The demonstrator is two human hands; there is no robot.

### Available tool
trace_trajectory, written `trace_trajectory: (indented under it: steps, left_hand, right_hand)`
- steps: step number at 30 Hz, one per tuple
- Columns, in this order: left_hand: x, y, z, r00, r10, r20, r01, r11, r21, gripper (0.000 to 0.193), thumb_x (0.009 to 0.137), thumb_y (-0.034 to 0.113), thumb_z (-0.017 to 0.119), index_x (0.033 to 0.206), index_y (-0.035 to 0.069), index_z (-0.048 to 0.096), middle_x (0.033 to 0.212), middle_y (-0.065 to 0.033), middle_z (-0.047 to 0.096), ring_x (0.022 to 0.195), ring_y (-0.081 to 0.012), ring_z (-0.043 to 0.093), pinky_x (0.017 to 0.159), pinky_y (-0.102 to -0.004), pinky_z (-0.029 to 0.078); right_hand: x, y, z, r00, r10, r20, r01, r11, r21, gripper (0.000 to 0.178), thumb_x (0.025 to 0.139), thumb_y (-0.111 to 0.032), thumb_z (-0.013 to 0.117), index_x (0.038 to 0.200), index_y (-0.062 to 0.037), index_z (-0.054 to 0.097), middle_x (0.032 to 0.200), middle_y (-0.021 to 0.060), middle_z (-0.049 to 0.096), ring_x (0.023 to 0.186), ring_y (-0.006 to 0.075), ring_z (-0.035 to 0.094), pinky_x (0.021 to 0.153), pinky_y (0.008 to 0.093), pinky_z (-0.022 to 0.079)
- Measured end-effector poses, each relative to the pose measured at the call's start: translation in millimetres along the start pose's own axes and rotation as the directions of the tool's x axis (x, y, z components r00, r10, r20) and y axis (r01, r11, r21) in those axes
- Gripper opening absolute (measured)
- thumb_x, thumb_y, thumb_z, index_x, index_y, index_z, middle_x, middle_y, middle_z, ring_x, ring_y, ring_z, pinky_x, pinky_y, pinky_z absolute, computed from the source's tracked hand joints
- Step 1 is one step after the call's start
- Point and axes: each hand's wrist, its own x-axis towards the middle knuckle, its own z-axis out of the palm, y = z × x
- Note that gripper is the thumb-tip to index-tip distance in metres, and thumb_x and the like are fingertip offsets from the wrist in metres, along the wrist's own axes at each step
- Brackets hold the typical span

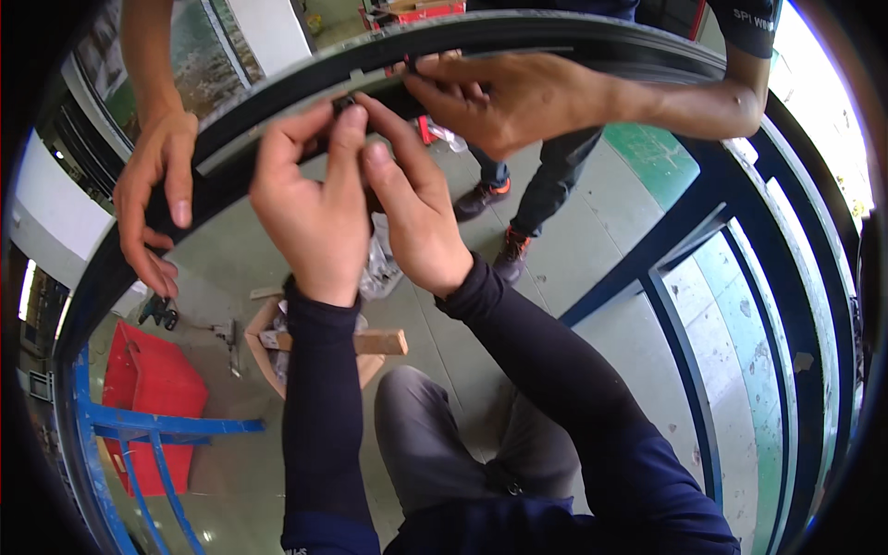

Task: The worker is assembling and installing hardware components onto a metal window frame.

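Note:
A long black frame bar bows across the top of the view. Close against it, my left hand pinches a small black piece between thumb and forefinger; its exact kind is too small to make out. From the other side my right hand meets the piece with its forefinger tip, fingers curled and thumb bent near the left thumb. A co-worker's hand grips something small and dark at the bar, right of mine. The co-worker's other hand hangs loosely over the bar at the left.
Below at the left are a red bin and blue metal supports. A wooden box with a wood strip stands on the floor near a drill. Dark blue framework fills the right. The co-worker's legs stand beyond the bar.

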Motion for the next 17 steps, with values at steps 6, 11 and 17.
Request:
trace_trajectory:
  steps: [6,11,17]
  left_hand:
    - [4,19,-36,0.997,-0.051,0.051,0.064,0.947,-0.315,0.02,0.089,0.004,0.074,0.103,-0.002,0.061,0.093,-0.0056,0.068,0.084,-0.0076,0.061,0.074,-0.0219,0.049]
    - [-6,58,-76,0.96,0.278,0.018,-0.268,0.94,-0.211,0.023,0.098,0.003,0.059,0.119,-0.005,0.057,0.109,-0.0149,0.068,0.095,-0.0164,0.065,0.087,-0.0287,0.051]
    - [100,22,-199,0.947,0.272,-0.169,-0.274,0.962,0.012,0.032,0.102,0.012,0.056,0.123,-0.012,0.06,0.121,-0.0204,0.064,0.113,-0.0254,0.063,0.106,-0.0369,0.048]
  right_hand:
    - [-17,-17,21,0.991,0.031,0.132,-0.028,0.999,-0.023,0.05,0.105,-0.026,0.052,0.152,-0.0103,0.039,0.08,-0.0007,0.057,0.064,0.0039,0.05,0.054,0.0217,0.042]
    - [-74,6,-43,0.967,0.25,0.053,-0.218,0.915,-0.339,0.039,0.101,-0.021,0.06,0.135,-0.0016,0.056,0.082,0.002,0.063,0.073,0.0064,0.058,0.064,0.0232,0.046]
    - [-127,-34,-69,0.967,0.253,0.003,-0.185,0.715,-0.674,0.036,0.1,-0.025,0.06,0.123,0.0021,0.064,0.078,0.0038,0.063,0.067,0.0088,0.056,0.064,0.0231,0.047]
